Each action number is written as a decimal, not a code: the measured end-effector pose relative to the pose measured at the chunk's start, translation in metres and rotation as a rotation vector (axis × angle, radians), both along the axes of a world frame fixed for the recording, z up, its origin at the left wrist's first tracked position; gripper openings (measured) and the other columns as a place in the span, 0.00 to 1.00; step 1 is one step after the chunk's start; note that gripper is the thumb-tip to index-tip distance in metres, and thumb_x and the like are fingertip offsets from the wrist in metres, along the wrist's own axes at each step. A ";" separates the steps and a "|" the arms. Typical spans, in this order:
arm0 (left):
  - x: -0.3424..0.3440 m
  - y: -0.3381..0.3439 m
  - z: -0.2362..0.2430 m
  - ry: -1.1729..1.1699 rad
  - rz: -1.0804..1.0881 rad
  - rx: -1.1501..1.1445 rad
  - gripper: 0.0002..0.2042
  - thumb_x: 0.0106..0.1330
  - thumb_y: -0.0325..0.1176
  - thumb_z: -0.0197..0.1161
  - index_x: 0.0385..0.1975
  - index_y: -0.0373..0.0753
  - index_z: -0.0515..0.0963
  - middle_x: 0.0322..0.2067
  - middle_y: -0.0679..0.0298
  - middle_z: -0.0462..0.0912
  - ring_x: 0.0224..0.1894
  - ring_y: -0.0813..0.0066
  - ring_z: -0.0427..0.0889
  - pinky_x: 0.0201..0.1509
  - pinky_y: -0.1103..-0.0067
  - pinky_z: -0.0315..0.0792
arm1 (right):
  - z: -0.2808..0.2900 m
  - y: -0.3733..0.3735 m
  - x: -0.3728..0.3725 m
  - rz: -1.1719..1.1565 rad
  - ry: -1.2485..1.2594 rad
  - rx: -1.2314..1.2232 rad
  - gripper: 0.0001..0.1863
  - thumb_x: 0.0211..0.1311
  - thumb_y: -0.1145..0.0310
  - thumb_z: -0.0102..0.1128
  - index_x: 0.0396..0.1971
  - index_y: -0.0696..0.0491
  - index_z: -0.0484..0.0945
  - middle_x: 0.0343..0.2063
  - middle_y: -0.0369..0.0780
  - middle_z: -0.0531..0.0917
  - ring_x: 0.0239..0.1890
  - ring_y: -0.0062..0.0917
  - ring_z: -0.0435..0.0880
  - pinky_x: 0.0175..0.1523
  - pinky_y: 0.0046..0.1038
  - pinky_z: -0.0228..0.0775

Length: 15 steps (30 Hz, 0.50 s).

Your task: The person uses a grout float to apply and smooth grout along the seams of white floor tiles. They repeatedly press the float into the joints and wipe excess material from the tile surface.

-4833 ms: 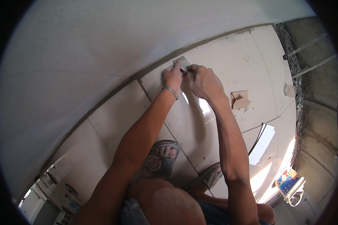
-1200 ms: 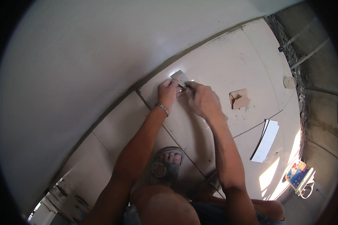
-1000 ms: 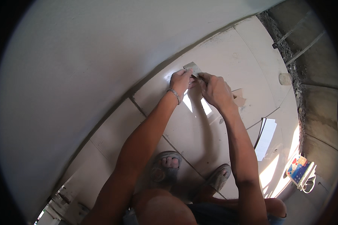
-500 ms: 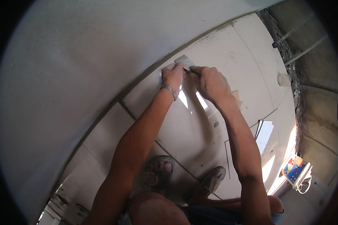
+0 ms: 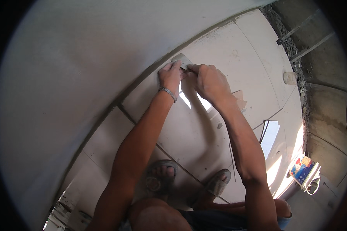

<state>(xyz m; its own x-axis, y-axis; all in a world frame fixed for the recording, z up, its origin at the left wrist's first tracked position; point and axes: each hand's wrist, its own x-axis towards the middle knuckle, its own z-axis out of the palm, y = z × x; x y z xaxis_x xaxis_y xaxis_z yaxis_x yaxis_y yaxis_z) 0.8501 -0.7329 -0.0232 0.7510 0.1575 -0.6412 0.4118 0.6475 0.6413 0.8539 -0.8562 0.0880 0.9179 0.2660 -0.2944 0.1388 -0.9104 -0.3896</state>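
Note:
My right hand (image 5: 211, 81) is closed around a putty knife (image 5: 182, 60) with a flat grey blade; its handle is mostly hidden in the fist. The blade lies low over the pale floor tiles (image 5: 185, 127), close to the joint where they meet the wall. My left hand (image 5: 170, 76), with a band on its wrist, is at the blade's left side. Its thumb rests against the blade and its fingers curl beneath, partly hidden. A dark grey line (image 5: 150, 75) of filler or mortar runs along the foot of the wall.
The smooth grey wall (image 5: 81, 69) rises along the left. On the tiles to the right lie a broken tile piece (image 5: 240, 99), white strips (image 5: 270, 138) and a round pale container (image 5: 290, 78). A colourful bag (image 5: 304, 171) stands farther right. Rough rubble (image 5: 285, 34) edges the tiles.
Both hands and the putty knife have shifted slightly left along the wall joint. The view has also moved a little. Both hands keep their hold.

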 end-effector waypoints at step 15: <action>-0.017 0.001 0.012 0.026 -0.021 0.113 0.08 0.74 0.32 0.61 0.38 0.33 0.78 0.32 0.64 0.80 0.33 0.76 0.81 0.42 0.76 0.83 | 0.007 0.011 -0.006 -0.008 0.020 -0.023 0.15 0.68 0.66 0.59 0.50 0.53 0.87 0.37 0.52 0.88 0.41 0.50 0.87 0.51 0.44 0.79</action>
